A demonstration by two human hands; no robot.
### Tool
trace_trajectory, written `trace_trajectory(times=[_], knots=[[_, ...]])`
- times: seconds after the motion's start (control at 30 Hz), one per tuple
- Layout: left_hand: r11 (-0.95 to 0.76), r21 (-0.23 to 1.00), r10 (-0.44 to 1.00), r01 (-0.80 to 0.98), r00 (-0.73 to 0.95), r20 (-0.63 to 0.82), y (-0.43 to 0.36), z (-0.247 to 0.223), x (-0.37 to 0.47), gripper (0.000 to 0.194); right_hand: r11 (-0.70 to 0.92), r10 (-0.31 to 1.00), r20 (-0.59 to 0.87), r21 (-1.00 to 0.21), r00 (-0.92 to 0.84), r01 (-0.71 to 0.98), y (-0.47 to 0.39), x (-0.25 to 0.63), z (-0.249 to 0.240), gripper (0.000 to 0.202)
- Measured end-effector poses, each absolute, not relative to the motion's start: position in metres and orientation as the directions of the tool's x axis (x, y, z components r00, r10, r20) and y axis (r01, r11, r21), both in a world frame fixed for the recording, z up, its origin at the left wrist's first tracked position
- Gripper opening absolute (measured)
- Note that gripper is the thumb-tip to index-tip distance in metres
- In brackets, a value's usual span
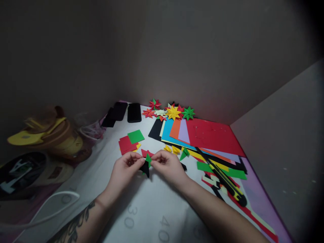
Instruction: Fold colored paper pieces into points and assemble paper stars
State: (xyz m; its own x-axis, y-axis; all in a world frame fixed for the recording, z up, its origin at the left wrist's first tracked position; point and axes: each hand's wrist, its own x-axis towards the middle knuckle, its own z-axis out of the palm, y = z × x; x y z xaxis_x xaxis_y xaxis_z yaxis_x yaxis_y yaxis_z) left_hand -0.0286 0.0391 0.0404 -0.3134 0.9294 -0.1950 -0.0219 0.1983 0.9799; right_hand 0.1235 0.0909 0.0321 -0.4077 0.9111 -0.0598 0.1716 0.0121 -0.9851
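Note:
Between my two hands is a small folded paper piece (149, 160), green at the top with a black part pointing down. My left hand (128, 166) pinches it from the left, thumb against fingers. From the right, my right hand (165, 165) pinches its green side. Just behind the fingertips lies a red paper piece (146, 153). Yellow folded pieces (175, 150) and a green folded piece (184, 153) rest beyond my right hand. A black piece (183, 166) is partly hidden by that hand. Red squares (127, 145) and a green square (136, 136) lie beyond my left hand.
Several folded paper stars (173, 113) stand along the wall. Coloured sheets (212, 135) are stacked at the right, with a yellow-black utility knife (227, 182) and paper strips nearby. Dark phones (134, 112) lie at the back left. A bucket-like container (63, 138) stands left.

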Motion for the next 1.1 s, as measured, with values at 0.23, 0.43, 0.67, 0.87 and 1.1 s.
trace_trajectory(times=[0.23,0.43,0.67,0.87,1.1], knots=[[0.204,0.978,0.928,-0.048,-0.308,-0.208,0.039,0.038,-0.027,0.020,0.015,0.914,-0.058,-0.984,-0.402,0.176,0.089,0.123,0.032,0.005],[0.202,0.977,0.930,-0.071,-0.299,-0.214,0.039,0.034,-0.028,0.019,0.037,0.917,-0.035,-0.984,-0.398,0.174,0.087,0.123,0.031,0.006],[0.190,0.981,0.935,-0.041,-0.295,-0.194,0.039,0.033,-0.029,0.018,0.015,0.921,-0.056,-0.984,-0.384,0.179,0.087,0.122,0.032,0.003],[0.176,0.983,0.938,-0.050,-0.296,-0.182,0.039,0.031,-0.030,0.018,0.008,0.922,-0.058,-0.985,-0.383,0.170,0.086,0.122,0.032,0.004],[0.169,0.985,0.932,-0.044,-0.317,-0.174,0.039,0.029,-0.030,0.018,0.005,0.924,-0.058,-0.986,-0.379,0.165,0.084,0.120,0.030,0.004]])
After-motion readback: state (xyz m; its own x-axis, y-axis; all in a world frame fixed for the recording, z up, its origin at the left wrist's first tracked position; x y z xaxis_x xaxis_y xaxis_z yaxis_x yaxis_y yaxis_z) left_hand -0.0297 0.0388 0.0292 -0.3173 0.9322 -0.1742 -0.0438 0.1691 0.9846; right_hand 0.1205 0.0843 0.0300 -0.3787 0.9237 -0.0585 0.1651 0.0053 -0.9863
